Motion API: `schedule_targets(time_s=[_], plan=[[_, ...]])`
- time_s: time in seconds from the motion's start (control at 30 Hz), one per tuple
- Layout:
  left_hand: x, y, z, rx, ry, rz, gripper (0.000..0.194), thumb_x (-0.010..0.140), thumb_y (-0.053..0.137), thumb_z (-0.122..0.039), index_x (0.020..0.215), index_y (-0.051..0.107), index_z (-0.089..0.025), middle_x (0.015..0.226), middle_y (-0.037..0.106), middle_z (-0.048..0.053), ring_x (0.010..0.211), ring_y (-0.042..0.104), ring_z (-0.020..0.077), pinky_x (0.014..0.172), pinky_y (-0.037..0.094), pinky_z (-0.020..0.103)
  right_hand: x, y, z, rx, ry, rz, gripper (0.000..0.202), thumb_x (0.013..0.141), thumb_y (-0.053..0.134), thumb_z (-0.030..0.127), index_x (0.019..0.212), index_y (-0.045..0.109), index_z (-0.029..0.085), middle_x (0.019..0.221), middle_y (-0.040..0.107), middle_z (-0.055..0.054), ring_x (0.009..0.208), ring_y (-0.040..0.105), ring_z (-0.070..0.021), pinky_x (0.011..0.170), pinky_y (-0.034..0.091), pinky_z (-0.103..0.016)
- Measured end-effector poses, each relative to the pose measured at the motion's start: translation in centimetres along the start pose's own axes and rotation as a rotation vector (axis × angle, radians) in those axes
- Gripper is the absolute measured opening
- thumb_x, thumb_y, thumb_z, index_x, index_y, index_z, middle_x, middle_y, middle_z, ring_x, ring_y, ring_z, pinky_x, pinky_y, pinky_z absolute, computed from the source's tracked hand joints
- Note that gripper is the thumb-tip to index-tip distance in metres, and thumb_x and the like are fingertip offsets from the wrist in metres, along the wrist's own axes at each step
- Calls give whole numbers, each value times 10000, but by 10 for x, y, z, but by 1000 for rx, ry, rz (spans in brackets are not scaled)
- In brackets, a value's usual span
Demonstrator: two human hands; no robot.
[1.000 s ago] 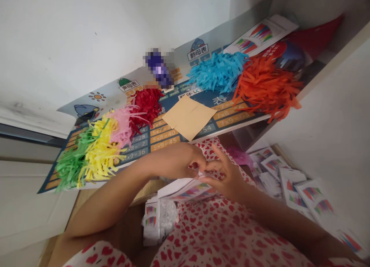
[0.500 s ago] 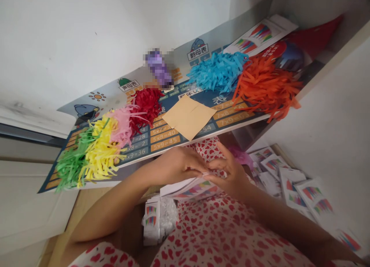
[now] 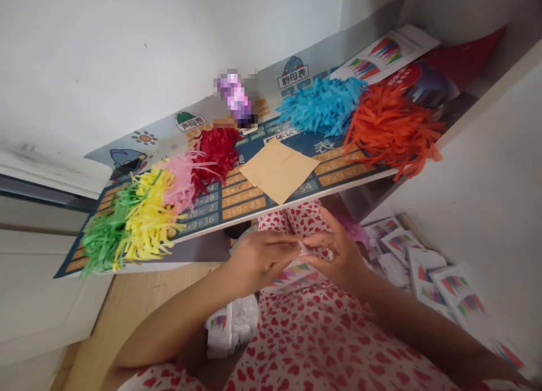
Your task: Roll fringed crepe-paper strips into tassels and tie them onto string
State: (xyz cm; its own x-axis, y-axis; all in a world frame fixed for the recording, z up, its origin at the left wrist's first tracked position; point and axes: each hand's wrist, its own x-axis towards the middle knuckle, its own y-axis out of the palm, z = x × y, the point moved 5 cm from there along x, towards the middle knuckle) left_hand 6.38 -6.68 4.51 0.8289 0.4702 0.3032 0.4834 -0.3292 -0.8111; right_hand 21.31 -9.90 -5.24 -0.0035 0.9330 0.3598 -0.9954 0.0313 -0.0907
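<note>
In front of my lap, both hands meet at the upper edge of a clear plastic bag (image 3: pixel 294 276) with a colourful printed card in it. My left hand (image 3: pixel 258 261) is closed, its fingertips pinching the bag's edge. From the other side my right hand (image 3: pixel 341 253) pinches the same edge between thumb and fingers. The exact grip is partly hidden by the fingers. Beyond my hands, a square tan paper sheet (image 3: pixel 279 171) lies on the table near its front edge.
Red (image 3: pixel 215 154), pink (image 3: pixel 182 179), yellow (image 3: pixel 154 216), green (image 3: pixel 108 230), blue (image 3: pixel 324 106) and orange (image 3: pixel 392 128) paper-fringe bundles line the table (image 3: pixel 243 207). A blurred-out device (image 3: pixel 235 100) stands behind. Printed packets (image 3: pixel 459 289) are piled at right; others (image 3: pixel 220 332) lie below left.
My left hand has shifted down and turned, its fingers now straighter toward my right hand. The white sheet edge that stuck out below it is no longer visible. My right hand stays nearly still.
</note>
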Motion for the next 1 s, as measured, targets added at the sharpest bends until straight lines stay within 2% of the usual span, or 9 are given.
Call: schedule_targets(time_s=[0.1,0.3,0.5,0.67,0.83,1.0], plan=[[-10,4,-3,47,-8,-39,198,909,590,-148,1072,701,-166,1141,729,121,998,714,196,821,588,298,-2,1,-3,30,15,-3,930,794,732,220,1539,180,298,913,734,-5,812,715,-153,789,607,-287],[-25,12,-10,178,-77,-233,181,887,613,-111,1047,690,-147,1059,756,112,923,733,187,811,608,306,-3,-2,-7,71,20,-27,946,793,741,215,1538,167,318,937,729,-7,845,714,-151,826,603,-298],[-27,20,-16,231,-69,-265,163,895,596,-101,1036,677,-113,1056,754,130,979,726,185,868,609,282,-8,-3,-12,47,41,-29,943,795,748,253,1538,171,325,946,725,-13,847,713,-160,830,605,-322],[-30,22,-25,311,35,-235,213,904,570,-87,1101,649,-65,1051,750,148,1048,702,198,929,588,297,-11,-5,-12,54,43,-13,979,790,758,273,1542,134,330,932,725,-10,829,711,-161,808,610,-319],[-30,23,-19,235,-42,-272,186,896,599,-113,1065,674,-92,1050,752,139,980,725,187,876,611,291,-10,-5,-12,36,43,-22,970,791,757,257,1538,144,339,945,723,-6,843,709,-159,815,607,-316],[-31,22,-16,225,-46,-280,194,906,584,-119,1075,676,-100,1054,752,141,990,723,197,870,614,309,-12,-3,-16,22,25,-31,941,802,747,241,1534,164,337,976,717,-12,868,703,-159,837,602,-331]])
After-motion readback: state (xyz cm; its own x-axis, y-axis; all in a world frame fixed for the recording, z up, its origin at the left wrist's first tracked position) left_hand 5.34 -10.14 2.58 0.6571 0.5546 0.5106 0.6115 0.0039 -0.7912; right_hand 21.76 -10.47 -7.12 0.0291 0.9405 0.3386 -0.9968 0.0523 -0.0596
